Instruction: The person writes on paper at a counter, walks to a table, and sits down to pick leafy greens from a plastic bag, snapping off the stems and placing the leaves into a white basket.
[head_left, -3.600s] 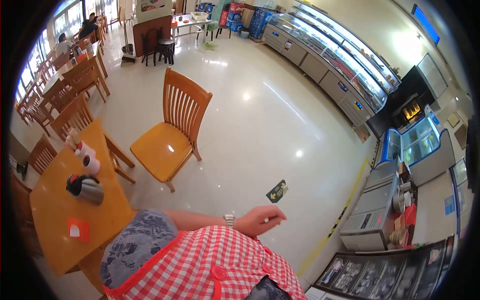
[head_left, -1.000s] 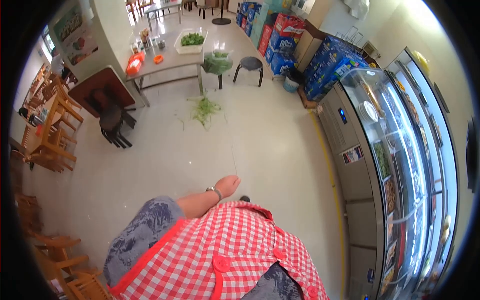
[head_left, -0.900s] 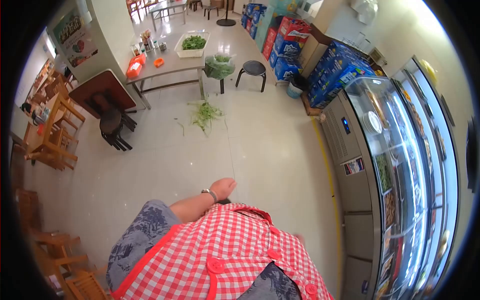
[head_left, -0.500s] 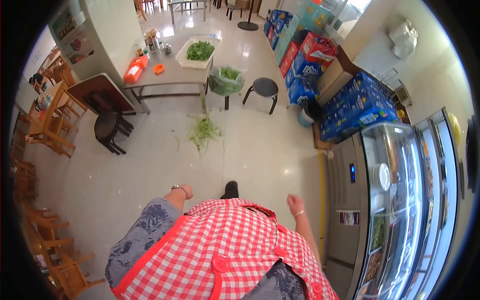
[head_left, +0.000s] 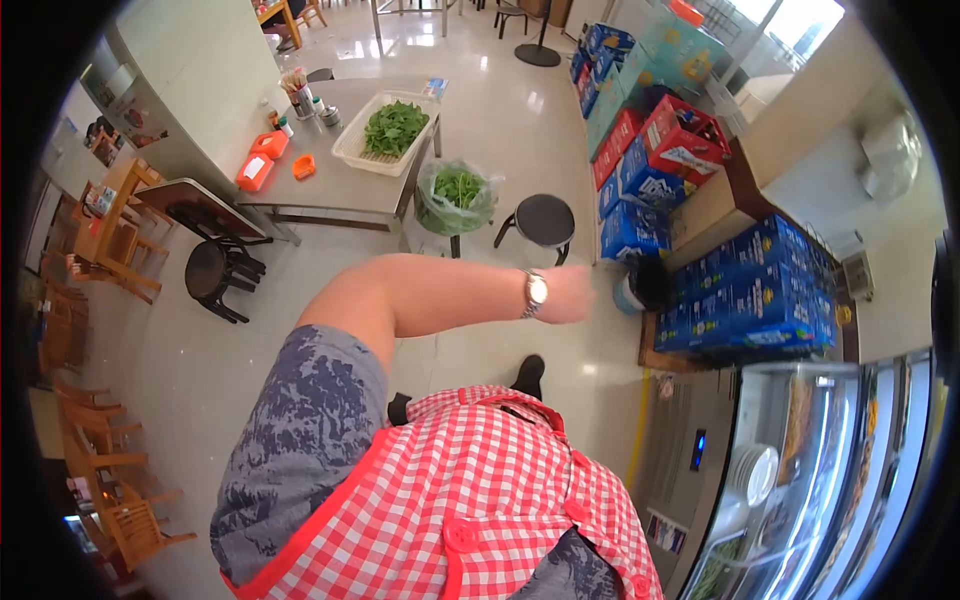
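Greens (head_left: 395, 128) in white basket (head_left: 358, 160) and plastic bag (head_left: 455, 216); left hand (head_left: 566, 295) blurred, grip indiscernible.

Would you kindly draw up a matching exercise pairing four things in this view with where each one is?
Things:
1. wristwatch
2. white basket of leaves
3. white plates
4. black stool beside the bag of greens

Places:
A. inside the glass case
B. standing on the floor
C. at the wrist of the left hand
D. on the table

Pairs: 1-C, 2-D, 3-A, 4-B
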